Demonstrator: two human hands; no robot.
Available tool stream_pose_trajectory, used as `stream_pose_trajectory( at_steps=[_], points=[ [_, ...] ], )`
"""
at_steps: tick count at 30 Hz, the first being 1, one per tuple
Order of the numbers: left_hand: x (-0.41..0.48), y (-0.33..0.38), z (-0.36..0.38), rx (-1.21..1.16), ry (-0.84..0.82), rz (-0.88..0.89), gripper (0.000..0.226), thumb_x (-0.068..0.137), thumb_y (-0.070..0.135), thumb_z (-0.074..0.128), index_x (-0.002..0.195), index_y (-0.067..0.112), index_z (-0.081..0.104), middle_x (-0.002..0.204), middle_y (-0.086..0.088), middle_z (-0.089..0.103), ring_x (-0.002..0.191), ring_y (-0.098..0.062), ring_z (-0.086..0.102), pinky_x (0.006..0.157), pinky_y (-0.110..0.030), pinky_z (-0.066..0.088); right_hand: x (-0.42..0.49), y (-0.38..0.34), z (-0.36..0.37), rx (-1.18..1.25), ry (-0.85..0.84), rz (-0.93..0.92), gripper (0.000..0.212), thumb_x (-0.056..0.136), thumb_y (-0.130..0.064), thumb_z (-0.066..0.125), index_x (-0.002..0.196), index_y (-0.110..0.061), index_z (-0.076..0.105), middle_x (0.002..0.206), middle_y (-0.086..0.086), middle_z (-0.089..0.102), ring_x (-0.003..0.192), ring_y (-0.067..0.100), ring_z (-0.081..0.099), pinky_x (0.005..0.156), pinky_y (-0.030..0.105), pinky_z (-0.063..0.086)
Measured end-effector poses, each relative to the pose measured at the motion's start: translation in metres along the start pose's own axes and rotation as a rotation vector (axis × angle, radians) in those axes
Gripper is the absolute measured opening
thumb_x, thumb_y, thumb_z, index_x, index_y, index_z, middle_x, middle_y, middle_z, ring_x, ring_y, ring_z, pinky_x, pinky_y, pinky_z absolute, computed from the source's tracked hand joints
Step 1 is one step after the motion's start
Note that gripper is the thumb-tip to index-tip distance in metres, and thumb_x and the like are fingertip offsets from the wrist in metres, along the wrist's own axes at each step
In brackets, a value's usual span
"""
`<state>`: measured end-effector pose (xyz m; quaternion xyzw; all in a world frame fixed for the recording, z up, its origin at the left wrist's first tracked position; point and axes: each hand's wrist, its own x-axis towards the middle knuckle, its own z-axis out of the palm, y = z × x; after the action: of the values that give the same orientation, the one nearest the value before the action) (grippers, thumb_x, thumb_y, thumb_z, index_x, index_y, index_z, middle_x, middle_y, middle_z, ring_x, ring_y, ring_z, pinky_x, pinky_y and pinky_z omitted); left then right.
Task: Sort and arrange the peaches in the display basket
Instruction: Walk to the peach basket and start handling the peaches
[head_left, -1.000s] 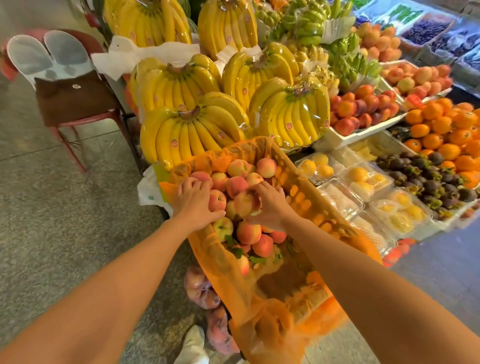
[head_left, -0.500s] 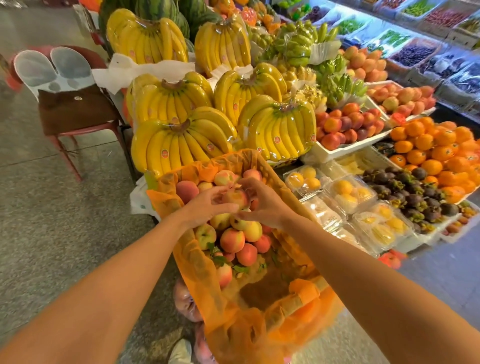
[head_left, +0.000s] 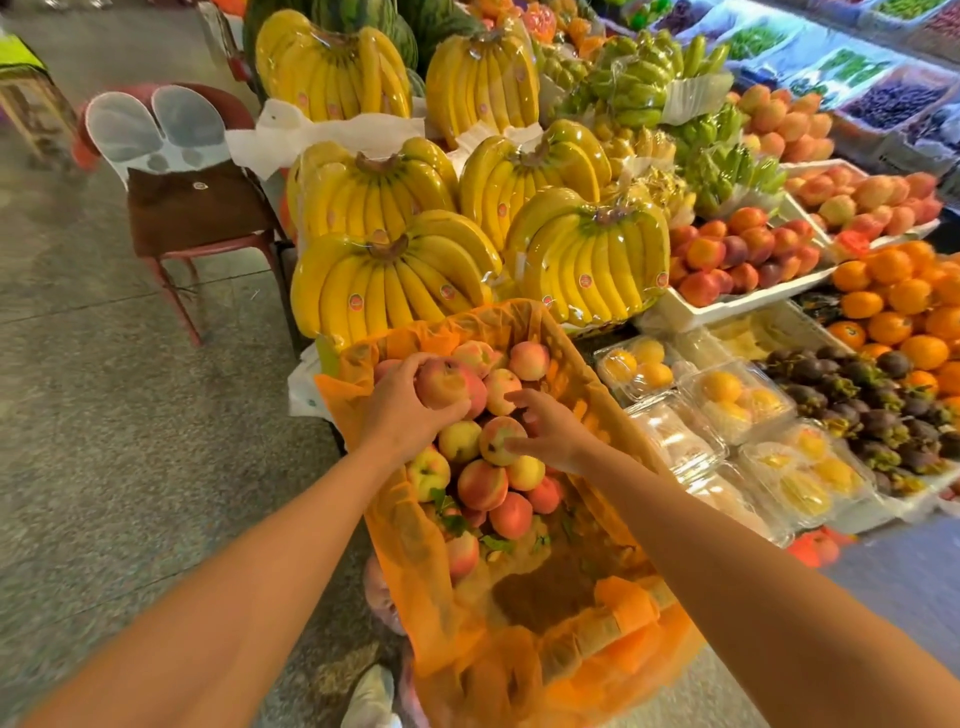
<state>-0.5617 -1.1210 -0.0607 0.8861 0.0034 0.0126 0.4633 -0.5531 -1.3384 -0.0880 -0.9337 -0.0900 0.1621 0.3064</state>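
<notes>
While our left hand (head_left: 400, 415) curls around a peach (head_left: 441, 387) near the basket's (head_left: 576, 374) far edge, our right hand (head_left: 553, 434) spreads loose fingers over the pile (head_left: 483, 486). Bananas (head_left: 389, 280) rise just behind.

Legible text, brands, numbers, signs: none can be read.

Labels present but unreadable:
- Round red sticker (head_left: 355, 301) on the lower-left wrapped banana bunch (head_left: 395, 280), centre of frame. The print is too small to read.
- Like stickers (head_left: 585, 281) on the lower-right banana bunch (head_left: 597, 244) and on the bunches stacked behind it. Wording is indistinct.
- Small round pale emblem (head_left: 198, 185) on the brown cushion (head_left: 192, 218) of the chair, upper left of frame. No lettering can be made out.
- Small dark mark (head_left: 852, 328) on one orange (head_left: 844, 339), right edge of frame. It cannot be deciphered.
</notes>
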Motion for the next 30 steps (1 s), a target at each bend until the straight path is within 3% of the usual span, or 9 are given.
stream_pose_trajectory(
  at_steps=[3, 8, 15, 17, 21, 24, 26, 30],
  points=[
    [0.002, -0.011, -0.008, -0.012, -0.025, -0.027, 0.063, 0.072, 0.037, 0.081, 0.125, 0.023, 0.05, 0.126, 0.001, 0.049, 0.111, -0.015, 0.05, 0.089, -0.029, 0.046, 0.006, 0.0, 0.014, -0.135, -0.064, 0.041, 0.073, 0.08, -0.031, 0.076, 0.142, -0.019, 0.038, 0.136, 0.008, 0.046, 0.125, 0.027, 0.045, 0.098, 0.036, 0.042],
    [0.003, -0.026, -0.011, -0.091, -0.064, -0.008, 0.061, 0.069, 0.031, 0.084, 0.12, 0.023, 0.052, 0.123, 0.0, 0.053, 0.108, -0.015, 0.054, 0.081, -0.021, 0.043, 0.012, -0.005, 0.031, -0.271, -0.033, 0.093, 0.077, 0.077, -0.028, 0.079, 0.14, -0.021, 0.037, 0.13, 0.01, 0.044, 0.118, 0.029, 0.047, 0.084, 0.029, 0.038],
    [0.01, -0.029, -0.015, -0.054, -0.131, 0.027, 0.057, 0.068, 0.037, 0.084, 0.112, 0.035, 0.047, 0.126, 0.003, 0.051, 0.112, -0.015, 0.053, 0.093, -0.037, 0.05, 0.015, -0.006, 0.029, -0.207, -0.052, 0.144, 0.077, 0.079, -0.033, 0.078, 0.142, -0.02, 0.035, 0.132, 0.009, 0.042, 0.12, 0.028, 0.046, 0.092, 0.035, 0.042],
    [0.01, -0.03, -0.015, -0.059, -0.145, 0.02, 0.058, 0.069, 0.039, 0.083, 0.116, 0.033, 0.049, 0.125, 0.005, 0.05, 0.113, -0.015, 0.053, 0.093, -0.038, 0.051, 0.012, -0.009, 0.023, -0.089, 0.009, 0.116, 0.066, 0.084, -0.034, 0.072, 0.14, -0.021, 0.04, 0.133, 0.007, 0.045, 0.121, 0.025, 0.048, 0.096, 0.035, 0.043],
    [0.009, -0.023, -0.013, -0.114, -0.181, 0.064, 0.063, 0.07, 0.033, 0.084, 0.125, 0.025, 0.053, 0.112, 0.014, 0.047, 0.11, -0.014, 0.053, 0.09, -0.033, 0.053, 0.003, -0.033, 0.005, 0.462, 0.199, 0.049, 0.04, 0.092, -0.034, 0.063, 0.129, -0.021, 0.054, 0.13, 0.001, 0.058, 0.109, 0.015, 0.061, 0.094, 0.036, 0.05],
    [0.011, -0.017, -0.005, -0.178, -0.229, 0.108, 0.067, 0.069, 0.033, 0.085, 0.126, 0.023, 0.051, 0.116, 0.007, 0.055, 0.103, -0.01, 0.058, 0.081, -0.023, 0.055, -0.007, -0.047, -0.005, 0.783, 0.044, 0.078, 0.051, 0.09, -0.036, 0.065, 0.137, -0.028, 0.048, 0.131, 0.001, 0.057, 0.112, 0.018, 0.063, 0.095, 0.038, 0.053],
    [0.014, -0.014, 0.0, -0.211, -0.294, 0.118, 0.068, 0.066, 0.04, 0.085, 0.123, 0.023, 0.05, 0.119, 0.003, 0.058, 0.103, -0.009, 0.06, 0.08, -0.022, 0.055, -0.011, -0.049, -0.004, 0.821, -0.033, 0.076, 0.062, 0.085, -0.034, 0.071, 0.141, -0.031, 0.044, 0.135, 0.001, 0.053, 0.115, 0.019, 0.061, 0.096, 0.041, 0.053],
    [0.015, -0.007, 0.007, -0.159, -0.417, 0.195, 0.072, 0.06, 0.048, 0.087, 0.121, 0.03, 0.052, 0.118, 0.006, 0.062, 0.104, -0.008, 0.063, 0.084, -0.031, 0.057, -0.021, -0.045, 0.002, 0.782, 0.035, 0.128, 0.078, 0.067, -0.043, 0.085, 0.136, -0.034, 0.049, 0.141, -0.003, 0.049, 0.126, 0.016, 0.053, 0.106, 0.043, 0.045]
  ],
)
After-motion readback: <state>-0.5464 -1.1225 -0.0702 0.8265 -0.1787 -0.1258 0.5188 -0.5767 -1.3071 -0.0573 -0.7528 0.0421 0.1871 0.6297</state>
